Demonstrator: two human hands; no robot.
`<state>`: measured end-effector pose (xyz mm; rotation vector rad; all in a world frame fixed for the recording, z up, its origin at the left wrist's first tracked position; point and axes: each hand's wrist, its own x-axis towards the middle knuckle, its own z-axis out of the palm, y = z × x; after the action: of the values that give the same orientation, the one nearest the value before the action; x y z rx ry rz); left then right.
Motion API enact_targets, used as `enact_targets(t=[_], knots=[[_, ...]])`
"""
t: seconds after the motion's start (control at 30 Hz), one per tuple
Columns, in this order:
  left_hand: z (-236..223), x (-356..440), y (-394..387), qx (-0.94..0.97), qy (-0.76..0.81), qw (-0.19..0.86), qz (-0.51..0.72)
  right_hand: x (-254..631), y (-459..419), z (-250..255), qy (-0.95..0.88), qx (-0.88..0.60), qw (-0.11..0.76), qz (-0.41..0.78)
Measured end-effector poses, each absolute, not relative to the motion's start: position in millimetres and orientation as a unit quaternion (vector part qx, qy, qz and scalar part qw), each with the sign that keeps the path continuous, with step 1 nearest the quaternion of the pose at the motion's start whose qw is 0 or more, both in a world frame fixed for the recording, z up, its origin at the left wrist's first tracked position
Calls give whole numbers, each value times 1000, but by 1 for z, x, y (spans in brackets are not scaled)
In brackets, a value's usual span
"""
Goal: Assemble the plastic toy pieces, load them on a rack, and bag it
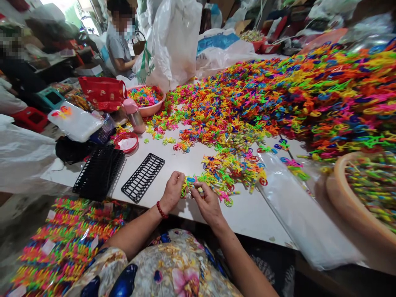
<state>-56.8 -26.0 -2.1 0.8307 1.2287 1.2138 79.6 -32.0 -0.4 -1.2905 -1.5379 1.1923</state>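
Observation:
My left hand (173, 190), with a red bead bracelet at its wrist, pinches a small plastic toy bicycle (185, 187) over the table's near edge. Thumb and fingers of my right hand (208, 201) close on the same little toy from the other side; its exact shape is partly hidden by the fingers. Just beyond my hands lies a loose spread of bright plastic toy bicycles (221, 171), mixed with yellow-green pieces. Left of my hands, a black plastic grid tray (143, 177) lies flat on the white table (173, 161).
Black grids (98, 171) are stacked at the left. A huge toy heap (278, 90) covers the back right. Clear plastic bags (309, 214) and an orange tub (338, 177) stand right. A red basket (134, 146), pink-topped flask (133, 111) and person (119, 45) are farther back.

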Motion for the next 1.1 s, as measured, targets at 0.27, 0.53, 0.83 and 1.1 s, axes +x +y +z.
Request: enact_targets(t=[0.27,0.53,0.83,1.1], knots=[[-8,-53,-27,422,574,504,489,82,-33,-7,-551,-494,391,548],[-11,-54,-23,452,598,453,483,85,-32,-11,-479,-488,406,606],[-14,-53,-19,499,625,413,435,92,-31,-12,-611,-462,422,484],[-26,-48,-8,503,622,425,423,91,-29,-16,-724,-425,418,348]])
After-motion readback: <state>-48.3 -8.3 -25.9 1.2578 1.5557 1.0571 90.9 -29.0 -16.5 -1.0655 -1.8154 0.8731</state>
